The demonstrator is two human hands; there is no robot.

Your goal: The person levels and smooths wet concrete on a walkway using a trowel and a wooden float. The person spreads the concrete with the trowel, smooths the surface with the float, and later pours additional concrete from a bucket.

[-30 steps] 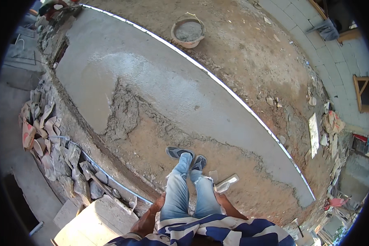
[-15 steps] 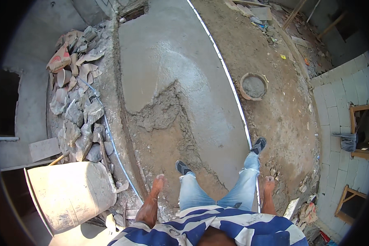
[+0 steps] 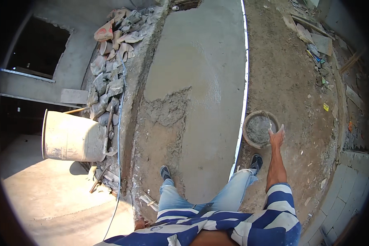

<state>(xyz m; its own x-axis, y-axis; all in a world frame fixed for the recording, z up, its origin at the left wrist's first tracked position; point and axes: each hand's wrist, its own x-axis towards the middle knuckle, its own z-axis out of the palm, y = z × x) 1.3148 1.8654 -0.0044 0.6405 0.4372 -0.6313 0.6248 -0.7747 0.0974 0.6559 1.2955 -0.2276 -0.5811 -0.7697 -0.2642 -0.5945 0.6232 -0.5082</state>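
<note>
Beside my right foot stands a round bucket (image 3: 249,140) filled with grey wet concrete (image 3: 258,129). My right hand (image 3: 277,135) is at the bucket's right side, its fingers closed around the thin handle (image 3: 269,119), which rises over the concrete. Low at the picture's edge, next to my shirt, my left hand (image 3: 141,224) hangs near the ground; its fingers do not show clearly. Ahead of me lies a smoothed wet concrete strip (image 3: 217,53), with a rough heap of concrete (image 3: 168,107) at the edge of a bare dirt patch (image 3: 162,141).
A long white straight edging (image 3: 245,78) borders the strip, between my feet and the bucket. At left, rubble (image 3: 106,90), a blue hose (image 3: 119,151) and a barrel on its side (image 3: 71,136) line the concrete. Dirt ground (image 3: 291,82) with scattered debris extends to the right.
My right hand has moved from beside my leg out to the bucket and taken its handle. My left hand has drawn back toward my body. The view has turned to the right.
</note>
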